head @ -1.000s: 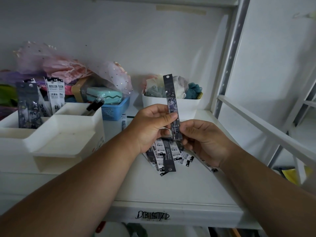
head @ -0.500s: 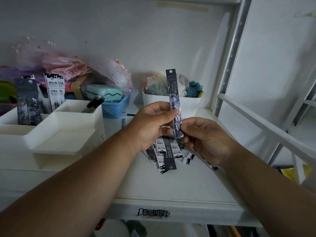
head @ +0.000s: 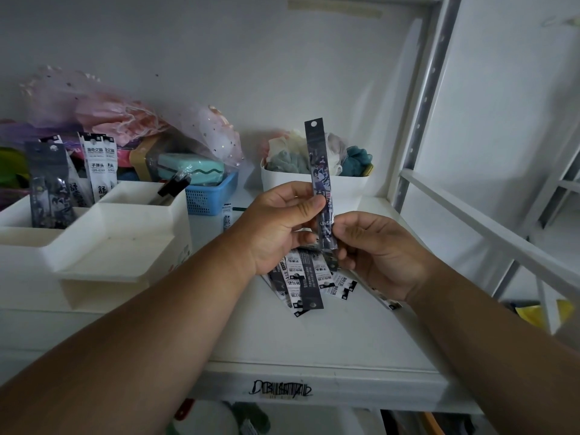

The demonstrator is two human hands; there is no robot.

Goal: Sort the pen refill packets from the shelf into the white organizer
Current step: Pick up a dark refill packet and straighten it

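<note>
A long dark refill packet (head: 318, 158) stands upright above the shelf (head: 329, 334). My left hand (head: 279, 221) pinches its middle between thumb and fingers. My right hand (head: 373, 249) pinches its lower end. Beneath both hands a loose pile of black-and-white refill packets (head: 309, 282) lies on the shelf. The white organizer (head: 125, 243) stands at the left. Its back compartments hold dark packets (head: 50, 186) and white packets (head: 97, 169) standing upright, and a black pen (head: 174, 186) leans in another compartment.
A blue basket (head: 208, 196) with a mint case sits behind the organizer, under pink gauze bags (head: 125, 120). A white bin (head: 314, 183) of fabric items stands at the back. One packet (head: 226, 216) lies by the basket. A metal upright (head: 420, 98) and rail (head: 489, 227) border the right.
The held packet has risen slightly and stands a little straighter. Both hands stayed on it, above the pile.
</note>
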